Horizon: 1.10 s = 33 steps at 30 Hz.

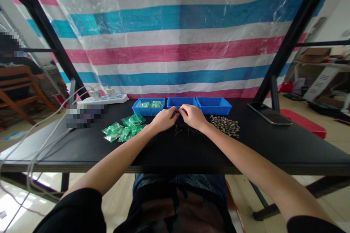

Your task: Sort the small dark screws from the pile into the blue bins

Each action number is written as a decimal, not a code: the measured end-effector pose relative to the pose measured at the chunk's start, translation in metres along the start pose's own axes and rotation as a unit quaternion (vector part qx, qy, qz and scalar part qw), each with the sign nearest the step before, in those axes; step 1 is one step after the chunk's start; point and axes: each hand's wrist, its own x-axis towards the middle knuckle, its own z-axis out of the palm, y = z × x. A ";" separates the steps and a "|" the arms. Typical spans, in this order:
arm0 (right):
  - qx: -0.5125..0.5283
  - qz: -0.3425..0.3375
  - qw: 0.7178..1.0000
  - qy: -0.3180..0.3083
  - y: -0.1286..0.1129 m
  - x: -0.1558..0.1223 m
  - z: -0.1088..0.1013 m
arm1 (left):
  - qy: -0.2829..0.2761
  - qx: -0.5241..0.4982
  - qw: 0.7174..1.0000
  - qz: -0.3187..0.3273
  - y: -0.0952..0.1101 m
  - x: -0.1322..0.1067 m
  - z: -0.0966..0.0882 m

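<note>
1. Thin, dark, screw-like metal pieces lay scattered on the flat black worktop, between five and six o'clock from the meeting fingertips and partly hidden by the right wrist. Lying so close under the hands, they probably needed only a short reach.
2. The bare left hand and bare right hand met just above the worktop. Each grip was narrow, fingers curled toward the thumb, a posture that seemed suited to something tiny. I could not tell whether anything sat between the fingertips.
3. Small, shiny, brownish-silver metal parts were heaped just past three o'clock, presumably kept separate from the dark pieces so the two sorts did not mix.
4. Flat, clear-and-green plastic packets overlapped toward eight o'clock, beside the left forearm and apart from the loose metal.
5. Three rectangular blue plastic trays stood in a row beyond: the left tray near ten o'clock, holding more green packets, the middle tray at twelve, the right tray before three. Their walls likely stopped small contents spreading.
6. A long white plastic power strip lay past the packets, between nine and ten o'clock; a dark rectangular phone lay at three, seemingly out of the hands' way.
</note>
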 end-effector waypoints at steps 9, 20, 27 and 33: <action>0.008 0.012 1.000 0.009 -0.001 -0.001 0.000 | 0.001 0.015 0.999 -0.031 0.001 -0.001 0.000; 0.025 -0.011 1.000 0.001 0.000 -0.001 0.001 | -0.007 0.015 0.999 -0.039 0.003 -0.001 0.000; 0.006 0.010 1.000 0.010 0.000 -0.001 -0.001 | 0.002 0.019 0.998 -0.052 0.003 -0.001 -0.001; 0.013 0.004 1.000 0.008 0.000 -0.001 0.000 | -0.006 0.024 0.999 -0.048 0.004 -0.002 -0.002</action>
